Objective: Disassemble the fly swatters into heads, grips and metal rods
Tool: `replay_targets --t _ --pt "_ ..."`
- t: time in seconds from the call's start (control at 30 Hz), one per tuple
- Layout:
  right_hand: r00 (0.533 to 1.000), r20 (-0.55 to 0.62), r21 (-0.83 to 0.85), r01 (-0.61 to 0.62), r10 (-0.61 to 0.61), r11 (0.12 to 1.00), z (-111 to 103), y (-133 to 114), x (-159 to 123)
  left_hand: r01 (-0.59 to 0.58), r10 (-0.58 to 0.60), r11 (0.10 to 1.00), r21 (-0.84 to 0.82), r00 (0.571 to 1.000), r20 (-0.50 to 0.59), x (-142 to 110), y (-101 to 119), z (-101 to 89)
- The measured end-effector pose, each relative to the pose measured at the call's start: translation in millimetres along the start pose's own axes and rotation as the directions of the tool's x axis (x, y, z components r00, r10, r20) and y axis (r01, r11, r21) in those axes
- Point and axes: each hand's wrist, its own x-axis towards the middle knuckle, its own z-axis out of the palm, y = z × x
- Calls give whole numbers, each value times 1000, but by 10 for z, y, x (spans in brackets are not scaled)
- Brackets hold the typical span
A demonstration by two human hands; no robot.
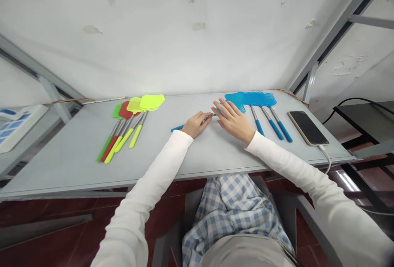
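Observation:
My left hand point(197, 124) is closed round the metal shaft of a blue fly swatter point(176, 128), whose blue grip sticks out to the left. My right hand point(233, 120) is flat with fingers spread, partly in front of the blue heads; whether it touches the held swatter I cannot tell. Just beyond it, several blue fly swatters point(254, 99) lie with heads overlapping near the wall and grips toward me. The join between the held shaft and its head is hidden by my right hand.
At the table's left lie overlapping swatters: a green one point(104, 148), a red one point(111, 149) and yellow ones point(152, 101). A phone point(308, 128) with a white cable point(327, 157) lies at the right. The wall point(197, 62) stands behind the grey table point(74, 156).

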Motion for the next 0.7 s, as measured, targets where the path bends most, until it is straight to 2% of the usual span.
replay_targets --t 0.1,0.2,0.43,0.7 --pt "999 -6 -17 35 -35 999 244 81 78 -66 67 996 57 998 -7 16 44 48" --pt "1000 16 -9 19 -19 1000 356 220 58 -71 70 990 121 997 18 52 79 74" --pt "983 -48 -12 -181 180 983 238 336 16 -107 83 951 289 992 95 227 122 63" --pt "975 -81 -59 -210 205 976 256 543 -13 -97 71 946 310 993 93 258 -24 -58"
